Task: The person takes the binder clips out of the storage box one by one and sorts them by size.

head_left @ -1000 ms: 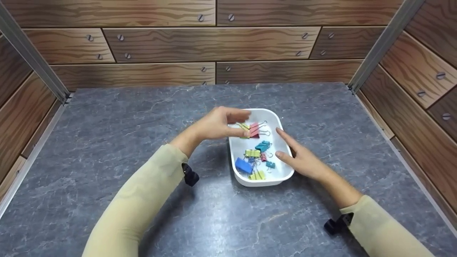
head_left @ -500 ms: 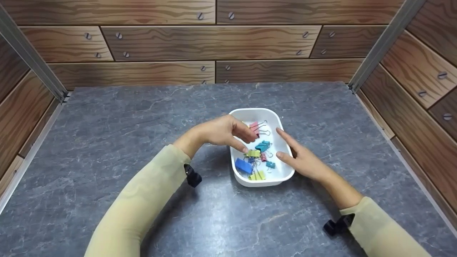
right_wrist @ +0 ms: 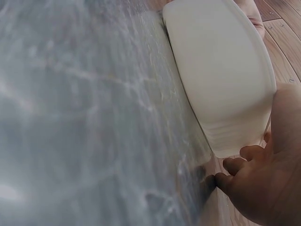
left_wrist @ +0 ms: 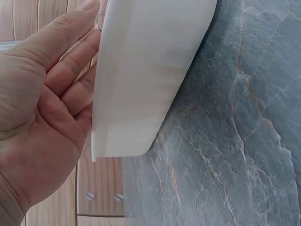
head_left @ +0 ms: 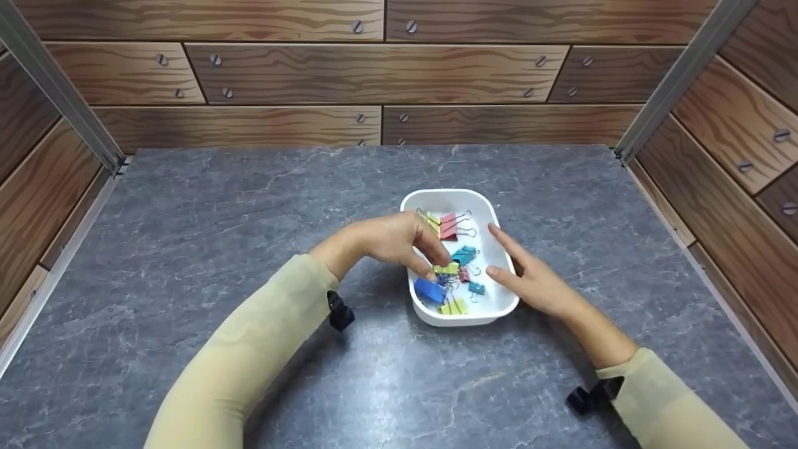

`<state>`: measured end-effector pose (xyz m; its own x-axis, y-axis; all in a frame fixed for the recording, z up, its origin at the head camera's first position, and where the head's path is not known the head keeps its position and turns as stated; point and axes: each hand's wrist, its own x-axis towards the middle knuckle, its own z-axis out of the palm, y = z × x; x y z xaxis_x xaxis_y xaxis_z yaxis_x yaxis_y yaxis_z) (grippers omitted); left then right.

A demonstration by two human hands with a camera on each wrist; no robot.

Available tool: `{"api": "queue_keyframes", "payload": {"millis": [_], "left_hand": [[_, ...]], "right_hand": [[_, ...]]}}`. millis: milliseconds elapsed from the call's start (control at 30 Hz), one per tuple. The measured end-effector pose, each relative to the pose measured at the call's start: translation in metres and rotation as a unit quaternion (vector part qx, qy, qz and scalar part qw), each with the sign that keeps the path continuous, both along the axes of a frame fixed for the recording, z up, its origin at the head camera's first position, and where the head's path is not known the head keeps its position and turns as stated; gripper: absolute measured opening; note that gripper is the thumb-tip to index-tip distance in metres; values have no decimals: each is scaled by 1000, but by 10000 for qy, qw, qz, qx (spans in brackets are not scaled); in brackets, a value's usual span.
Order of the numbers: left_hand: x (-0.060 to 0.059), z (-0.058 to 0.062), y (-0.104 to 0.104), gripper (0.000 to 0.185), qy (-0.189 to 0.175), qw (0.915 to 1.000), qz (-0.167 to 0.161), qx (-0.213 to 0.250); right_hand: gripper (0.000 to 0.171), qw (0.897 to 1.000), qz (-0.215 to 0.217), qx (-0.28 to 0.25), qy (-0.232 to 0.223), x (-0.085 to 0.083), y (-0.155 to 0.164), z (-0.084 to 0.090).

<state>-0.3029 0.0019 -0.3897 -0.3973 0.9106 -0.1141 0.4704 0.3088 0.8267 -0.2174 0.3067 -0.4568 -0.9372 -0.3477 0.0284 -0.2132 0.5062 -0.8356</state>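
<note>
Here, a grey marbled table (head_left: 249, 206) carries a white tray (head_left: 506, 298) right of centre, filled with coloured binder clips. The right hand (head_left: 530, 280) rests flat against the tray's right wall, fingers straight. The left hand (head_left: 399, 240) reaches in, fingertips pinching a yellow-green binder clip (head_left: 447, 269) mid-tray.

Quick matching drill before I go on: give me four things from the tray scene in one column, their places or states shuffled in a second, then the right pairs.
1. left hand
2. right hand
3. blue clip
4. red clip

a. far end of the white tray
b. near end of the tray, left side
c. fingers straight, against the tray's right wall
d. fingertips on the yellow-green clip

Pairs: 1-d, 2-c, 3-b, 4-a
</note>
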Motion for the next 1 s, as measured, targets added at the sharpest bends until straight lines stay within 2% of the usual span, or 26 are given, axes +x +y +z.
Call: {"api": "queue_keyframes", "payload": {"millis": [367, 667, 900, 1000], "left_hand": [[4, -3, 3, 26, 206, 9995, 114, -210], [5, -6, 5, 25, 449, 9983, 112, -351], [7, -7, 6, 19, 682, 9970, 146, -348], [6, -8, 6, 17, 661, 9972, 223, -258]], "right_hand": [[83, 9988, 89, -459, -126, -2, 1, -4], [86, 9997, -39, -230, -97, -2, 3, -2], [85, 9991, 2, -416, -48, -4, 2, -5], [85, 9988, 18, -493, -19, -5, 2, -6]]}}
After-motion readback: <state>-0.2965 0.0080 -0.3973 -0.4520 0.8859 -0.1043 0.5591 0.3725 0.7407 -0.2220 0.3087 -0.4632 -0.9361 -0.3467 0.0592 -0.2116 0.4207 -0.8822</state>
